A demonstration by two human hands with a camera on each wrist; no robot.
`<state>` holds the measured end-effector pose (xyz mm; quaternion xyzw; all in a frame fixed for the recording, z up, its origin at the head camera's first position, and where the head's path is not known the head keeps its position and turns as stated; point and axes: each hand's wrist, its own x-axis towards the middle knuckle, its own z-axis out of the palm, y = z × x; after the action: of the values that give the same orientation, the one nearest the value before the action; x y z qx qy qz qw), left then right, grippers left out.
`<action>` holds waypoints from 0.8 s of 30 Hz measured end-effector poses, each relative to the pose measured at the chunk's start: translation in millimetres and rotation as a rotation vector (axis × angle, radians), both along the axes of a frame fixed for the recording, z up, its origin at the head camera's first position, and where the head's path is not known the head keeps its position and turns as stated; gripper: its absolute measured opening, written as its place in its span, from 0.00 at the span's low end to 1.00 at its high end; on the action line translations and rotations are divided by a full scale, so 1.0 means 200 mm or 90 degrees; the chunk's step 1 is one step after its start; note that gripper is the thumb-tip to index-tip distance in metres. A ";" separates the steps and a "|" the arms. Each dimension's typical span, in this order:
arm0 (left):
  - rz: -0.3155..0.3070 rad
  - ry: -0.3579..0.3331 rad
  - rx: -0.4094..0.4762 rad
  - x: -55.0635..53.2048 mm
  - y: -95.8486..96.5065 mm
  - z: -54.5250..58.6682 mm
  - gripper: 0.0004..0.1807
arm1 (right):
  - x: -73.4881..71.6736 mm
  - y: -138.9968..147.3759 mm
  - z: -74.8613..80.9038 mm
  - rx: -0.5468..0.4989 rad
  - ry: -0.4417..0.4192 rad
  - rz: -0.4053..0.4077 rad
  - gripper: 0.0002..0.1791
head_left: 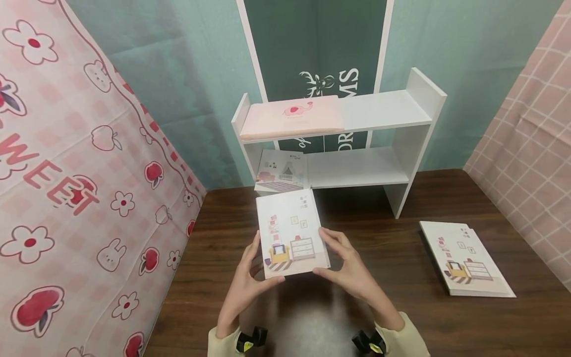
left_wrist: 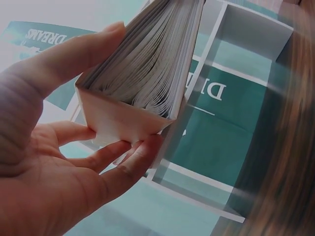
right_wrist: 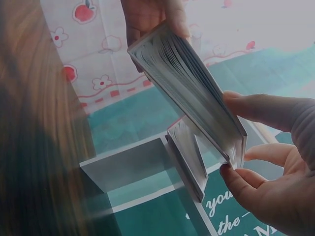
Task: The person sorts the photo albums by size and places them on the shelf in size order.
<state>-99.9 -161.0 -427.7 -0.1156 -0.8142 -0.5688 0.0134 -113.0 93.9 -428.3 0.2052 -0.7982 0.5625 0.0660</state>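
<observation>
A thick white book (head_left: pixel 290 223) with a yellow armchair and a chest of drawers drawn on its cover is held up, in front of the white shelf. My left hand (head_left: pixel 247 282) grips its left side, thumb on the cover near the lower corner. On the other side my right hand (head_left: pixel 350 265) grips the right edge, thumb at the bottom corner. In the left wrist view the book's page edges (left_wrist: pixel 147 59) show between thumb and fingers. The right wrist view shows both hands on the tilted book (right_wrist: pixel 192 93).
A white two-tier shelf (head_left: pixel 366 171) stands at the back. On its top tier lies a pink elephant-print item (head_left: pixel 292 116); on the lower left, a book with a tent drawing (head_left: pixel 282 169). More white books (head_left: pixel 464 260) lie on the wooden table (head_left: pixel 200 277) at right.
</observation>
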 end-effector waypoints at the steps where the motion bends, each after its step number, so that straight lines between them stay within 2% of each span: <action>1: -0.003 0.003 0.000 -0.01 0.00 0.00 0.59 | 0.00 0.00 0.00 0.002 0.001 -0.002 0.45; 12: -0.017 0.015 0.001 -0.03 0.04 0.00 0.59 | 0.00 0.04 0.01 0.024 -0.002 -0.028 0.46; 20: -0.030 0.011 0.008 -0.05 0.07 0.01 0.59 | 0.00 0.07 0.02 0.027 0.007 -0.031 0.46; 24: -0.031 0.001 0.006 -0.06 0.08 0.03 0.59 | -0.01 0.09 0.03 0.030 0.016 -0.031 0.46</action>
<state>-111.8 -144.3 -421.2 -0.1357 -0.8085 -0.5726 0.0009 -114.4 111.2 -422.1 0.1943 -0.8152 0.5390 0.0849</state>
